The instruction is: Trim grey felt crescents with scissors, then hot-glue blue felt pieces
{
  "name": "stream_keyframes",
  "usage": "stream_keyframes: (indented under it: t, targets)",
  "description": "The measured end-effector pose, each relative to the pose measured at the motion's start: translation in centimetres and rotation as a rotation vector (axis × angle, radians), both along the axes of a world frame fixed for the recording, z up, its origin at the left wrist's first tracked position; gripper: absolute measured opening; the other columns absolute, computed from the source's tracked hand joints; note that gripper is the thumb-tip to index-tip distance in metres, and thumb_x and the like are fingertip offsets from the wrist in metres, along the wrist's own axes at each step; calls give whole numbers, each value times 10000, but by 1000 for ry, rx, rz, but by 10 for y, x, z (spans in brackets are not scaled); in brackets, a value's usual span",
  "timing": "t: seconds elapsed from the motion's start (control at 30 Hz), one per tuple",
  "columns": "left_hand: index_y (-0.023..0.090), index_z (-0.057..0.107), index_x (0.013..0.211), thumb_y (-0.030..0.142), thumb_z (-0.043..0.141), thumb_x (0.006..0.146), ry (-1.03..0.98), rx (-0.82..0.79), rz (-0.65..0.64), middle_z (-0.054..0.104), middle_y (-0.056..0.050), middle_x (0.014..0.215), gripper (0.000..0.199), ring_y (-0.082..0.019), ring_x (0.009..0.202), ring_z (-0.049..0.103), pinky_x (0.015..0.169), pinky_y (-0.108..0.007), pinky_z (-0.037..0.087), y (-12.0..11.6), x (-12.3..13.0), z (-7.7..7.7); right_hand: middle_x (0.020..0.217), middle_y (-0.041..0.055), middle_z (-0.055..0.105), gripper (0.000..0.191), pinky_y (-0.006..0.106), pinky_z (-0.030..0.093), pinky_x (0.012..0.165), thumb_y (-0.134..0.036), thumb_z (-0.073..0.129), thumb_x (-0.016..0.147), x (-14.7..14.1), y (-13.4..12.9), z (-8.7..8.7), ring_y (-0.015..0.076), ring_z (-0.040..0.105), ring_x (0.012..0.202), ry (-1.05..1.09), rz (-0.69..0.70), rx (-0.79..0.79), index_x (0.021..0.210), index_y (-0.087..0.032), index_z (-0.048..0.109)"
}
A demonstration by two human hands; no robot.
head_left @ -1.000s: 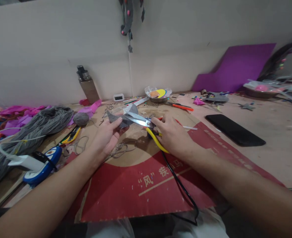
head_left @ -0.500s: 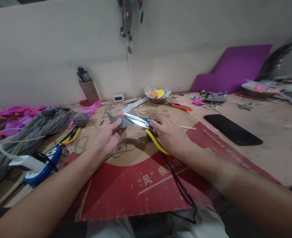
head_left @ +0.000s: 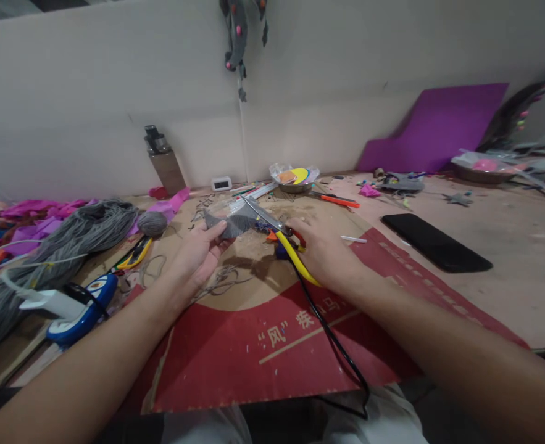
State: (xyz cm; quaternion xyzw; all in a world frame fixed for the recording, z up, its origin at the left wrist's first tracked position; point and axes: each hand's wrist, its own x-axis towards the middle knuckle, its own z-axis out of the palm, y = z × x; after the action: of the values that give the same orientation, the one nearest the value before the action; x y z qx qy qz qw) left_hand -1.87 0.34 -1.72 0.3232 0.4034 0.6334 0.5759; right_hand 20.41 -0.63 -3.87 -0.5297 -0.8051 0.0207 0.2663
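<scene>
My left hand [head_left: 198,256] pinches a small grey felt piece [head_left: 229,223] above a red and brown cardboard sheet [head_left: 272,345]. My right hand [head_left: 323,253] grips yellow-handled scissors [head_left: 272,225]; their silver blades lie across the top right edge of the felt, pointing up and to the left. A black cord [head_left: 332,345] runs from under my right hand toward me.
Grey yarn [head_left: 45,246] and pink scraps lie at the left, with a blue tape holder [head_left: 78,308]. A black phone [head_left: 436,242] rests at the right. Bottle [head_left: 163,160], metal bowl [head_left: 295,176], orange cutter [head_left: 341,199] and purple sheet [head_left: 439,126] stand along the wall.
The scissor blades have swung from pointing left across the felt to pointing up-left at its upper edge. My right hand shifted slightly; my left hand keeps holding the felt.
</scene>
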Motion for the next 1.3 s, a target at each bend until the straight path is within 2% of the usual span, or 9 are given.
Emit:
stream_keyframes:
  t: [0.13,0.23,0.4,0.57,0.93,1.13,1.3]
  targets:
    - [98,653,844,9,520,841,-96,-19,15,720,-73,806,160,-121,670,662,640,-239,579,2,-2,2,1033,102,555,308,275,391,693,-351,528,913,-2,1,-4,186,546,805,32,9,-26,1184,-218,591]
    - [92,659,862,17,482,845,-150,-40,-4,728,-90,819,194,-141,699,676,679,-281,595,2,-2,6,1047,116,525,298,288,399,716,-326,555,896,-3,1,-4,210,548,865,5,-14,-6,1167,-207,591]
    - [100,670,895,17,493,837,-118,-19,-32,728,-80,831,204,-129,693,671,647,-246,579,-1,0,6,1021,125,518,308,300,388,713,-376,512,921,-3,0,-2,242,531,910,-105,-73,53,1167,-206,587]
    - [107,675,921,25,484,852,-128,-21,-12,714,-59,799,219,-117,663,654,611,-234,562,-3,3,6,996,126,525,255,287,334,655,-242,461,925,-3,-4,3,231,528,867,-240,-88,56,1133,-198,603]
    - [118,672,943,39,485,865,-139,-28,-20,713,-58,813,217,-113,664,653,636,-241,568,-3,2,5,980,105,576,265,279,279,604,-235,416,940,-3,-6,5,194,534,779,-310,-72,36,1139,-208,589]
    - [115,675,893,58,540,845,20,8,-26,718,-76,817,154,-128,676,659,628,-231,559,0,0,3,933,83,604,237,280,297,623,-277,437,935,-3,-7,4,192,542,779,-202,-54,-10,1090,-226,610]
    - [118,672,862,60,530,854,1,2,-17,725,-87,838,154,-131,698,667,660,-249,573,4,-2,0,968,87,579,248,276,346,657,-286,455,934,-3,-4,1,184,534,777,-72,-25,-72,1121,-226,606]
